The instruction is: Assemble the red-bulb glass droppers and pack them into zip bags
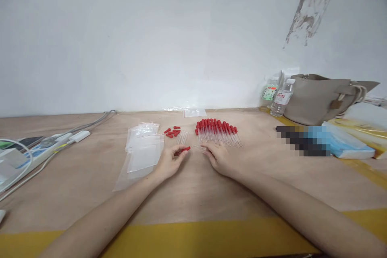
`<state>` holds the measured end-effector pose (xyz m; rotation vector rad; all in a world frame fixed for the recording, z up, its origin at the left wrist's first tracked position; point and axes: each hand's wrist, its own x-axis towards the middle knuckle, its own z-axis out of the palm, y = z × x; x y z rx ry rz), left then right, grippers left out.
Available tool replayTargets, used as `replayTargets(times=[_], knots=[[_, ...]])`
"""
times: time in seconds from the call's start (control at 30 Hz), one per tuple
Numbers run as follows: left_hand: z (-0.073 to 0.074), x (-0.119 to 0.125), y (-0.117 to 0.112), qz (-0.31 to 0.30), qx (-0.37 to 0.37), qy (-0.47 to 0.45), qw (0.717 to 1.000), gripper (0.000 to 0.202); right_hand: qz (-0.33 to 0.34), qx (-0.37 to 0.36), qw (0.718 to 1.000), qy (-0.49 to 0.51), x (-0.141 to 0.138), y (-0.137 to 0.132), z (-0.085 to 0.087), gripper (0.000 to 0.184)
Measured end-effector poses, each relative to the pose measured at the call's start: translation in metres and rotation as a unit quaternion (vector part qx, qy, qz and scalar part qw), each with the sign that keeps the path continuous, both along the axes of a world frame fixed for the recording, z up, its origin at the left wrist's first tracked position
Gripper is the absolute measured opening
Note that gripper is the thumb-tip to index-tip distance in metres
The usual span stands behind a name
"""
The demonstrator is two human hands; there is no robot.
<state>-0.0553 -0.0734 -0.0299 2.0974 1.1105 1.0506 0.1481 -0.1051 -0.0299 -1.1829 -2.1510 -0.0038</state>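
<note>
Wall (151,40): white, behind the tabletop (187,197).
Clear bags (145,157): overlapping, at left.
Red-capped droppers (216,127): grouped just beyond the right hand (219,158).
Hands: left hand (171,162) pinches a red bulb (186,148); right hand pinches a thin clear tube (196,146), apart from the bulb.
Loose red bulbs (173,133): beyond the left hand, beside loose clear tubes (182,138).
Alignment: advisably, keep tube and bulb on one axis; grip near the tube's end, press straight; side load could snap it.

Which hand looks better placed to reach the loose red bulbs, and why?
Probably the left hand: it is nearer the loose red bulbs, though it holds another red bulb. The right hand is farther off, pinching a clear tube.
</note>
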Motion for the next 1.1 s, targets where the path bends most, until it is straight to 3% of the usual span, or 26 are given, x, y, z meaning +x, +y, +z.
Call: replayTargets(times=[0.33, 0.5, 0.77, 1.1], knots=[[0.000, 0.009, -0.009, -0.049, -0.093, -0.089, 0.991, 0.029, 0.039, -0.002, 0.999, 0.024, 0.000, -0.006, 0.003, 0.017], [-0.003, 0.009, -0.007, -0.038, -0.079, -0.105, 0.991, 0.026, 0.042, -0.028, 0.998, 0.031, -0.004, -0.009, -0.002, 0.015], [0.002, 0.002, -0.017, -0.061, -0.040, -0.023, 0.997, 0.021, 0.050, -0.076, 0.995, 0.052, 0.001, -0.007, -0.007, 0.018], [-0.004, 0.002, -0.021, -0.052, 0.055, 0.083, 0.994, 0.023, 0.032, 0.009, 0.997, -0.065, 0.002, -0.011, 0.001, 0.026]])
